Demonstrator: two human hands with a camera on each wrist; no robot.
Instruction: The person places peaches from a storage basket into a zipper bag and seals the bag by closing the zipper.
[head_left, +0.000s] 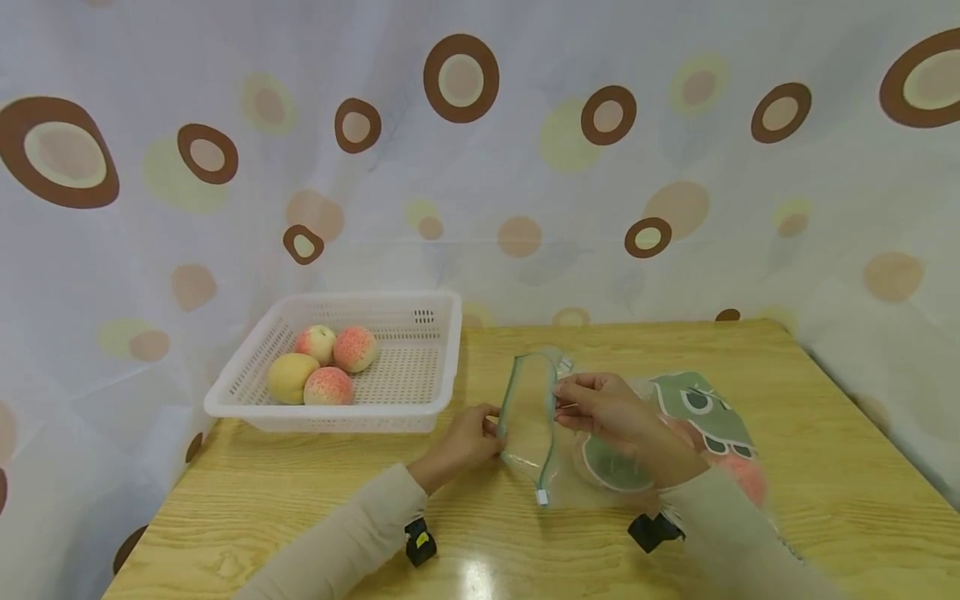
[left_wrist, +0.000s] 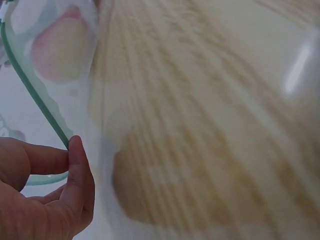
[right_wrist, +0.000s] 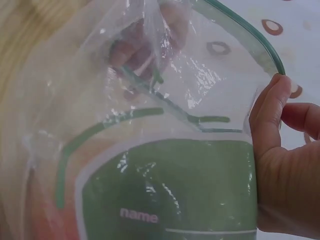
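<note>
A clear zip bag (head_left: 618, 467) with a green and pink print lies on the table, its green-edged mouth spread apart toward me. My left hand (head_left: 471, 437) pinches the left edge of that mouth; in the left wrist view, thumb and finger (left_wrist: 75, 165) meet on the green zip strip. On the opposite edge, my right hand (head_left: 611, 412) pinches the strip, seen close in the right wrist view (right_wrist: 280, 120). A white slider (head_left: 542, 497) sits at the near end of the zip. Inside the mouth I see no item.
Left of the bag stands a white perforated basket (head_left: 442, 367). Several fruits lie in its left half: a yellow one (head_left: 292, 379) and red-speckled peaches (head_left: 356, 348). A patterned curtain (head_left: 517, 183) hangs behind the wooden table (head_left: 360, 483).
</note>
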